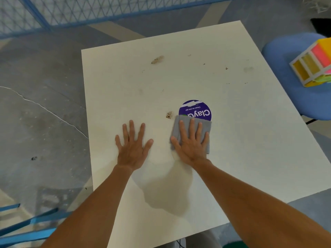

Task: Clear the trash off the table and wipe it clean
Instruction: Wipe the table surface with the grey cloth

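Grey folded cloth (206,127), flat on white desk (250,140), overlapping a purple round label (197,110). Right hand (192,142) presses it, fingers straight and spread. Left hand (133,144) flat on desk, fingers splayed. Brown crumbs (168,115) just beside cloth.

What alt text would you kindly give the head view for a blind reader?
A right hand presses a folded grey cloth flat on a white table, covering the near edge of a round purple disc; the left hand rests flat beside it. Brown crumbs and smears lie beyond.
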`<state>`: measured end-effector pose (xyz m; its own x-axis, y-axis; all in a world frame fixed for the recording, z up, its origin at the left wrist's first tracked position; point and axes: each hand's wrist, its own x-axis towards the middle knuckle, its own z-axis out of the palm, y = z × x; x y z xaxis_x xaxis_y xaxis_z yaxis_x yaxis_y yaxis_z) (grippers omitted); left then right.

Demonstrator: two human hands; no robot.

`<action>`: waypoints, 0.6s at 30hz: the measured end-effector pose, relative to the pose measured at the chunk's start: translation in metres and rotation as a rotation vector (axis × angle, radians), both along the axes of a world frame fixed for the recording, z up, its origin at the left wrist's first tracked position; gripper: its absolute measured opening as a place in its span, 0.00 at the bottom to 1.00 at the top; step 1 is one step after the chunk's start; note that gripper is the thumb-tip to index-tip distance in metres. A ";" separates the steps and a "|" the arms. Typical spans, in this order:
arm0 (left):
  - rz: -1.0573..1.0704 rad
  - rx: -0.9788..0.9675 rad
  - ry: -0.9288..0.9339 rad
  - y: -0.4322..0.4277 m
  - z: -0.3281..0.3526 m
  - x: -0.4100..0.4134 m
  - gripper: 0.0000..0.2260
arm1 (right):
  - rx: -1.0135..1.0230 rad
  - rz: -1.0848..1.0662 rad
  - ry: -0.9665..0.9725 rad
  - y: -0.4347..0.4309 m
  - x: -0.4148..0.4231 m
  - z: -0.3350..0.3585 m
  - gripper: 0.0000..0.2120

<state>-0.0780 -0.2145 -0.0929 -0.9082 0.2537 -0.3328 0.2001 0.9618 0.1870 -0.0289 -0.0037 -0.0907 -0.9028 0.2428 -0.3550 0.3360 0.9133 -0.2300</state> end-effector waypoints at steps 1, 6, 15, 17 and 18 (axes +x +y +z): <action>0.011 0.005 0.009 -0.001 -0.001 -0.003 0.30 | 0.019 0.066 0.039 -0.006 0.009 0.000 0.34; 0.087 0.036 0.064 -0.016 -0.007 -0.020 0.32 | 0.074 0.186 0.091 0.013 0.043 -0.004 0.29; 0.238 0.005 0.173 -0.048 -0.015 -0.029 0.31 | 0.073 -0.093 -0.015 0.032 -0.032 -0.008 0.31; 0.235 0.005 0.189 -0.048 -0.017 -0.029 0.30 | 0.062 -0.076 -0.010 0.015 -0.043 -0.007 0.31; 0.233 0.004 0.194 -0.049 -0.018 -0.028 0.30 | 0.066 -0.048 -0.007 0.007 -0.045 -0.006 0.31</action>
<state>-0.1064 -0.2633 -0.1107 -0.9887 0.0320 -0.1463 0.0066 0.9852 0.1711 -0.0742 0.0029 -0.0962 -0.8871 0.3086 -0.3432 0.3809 0.9094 -0.1669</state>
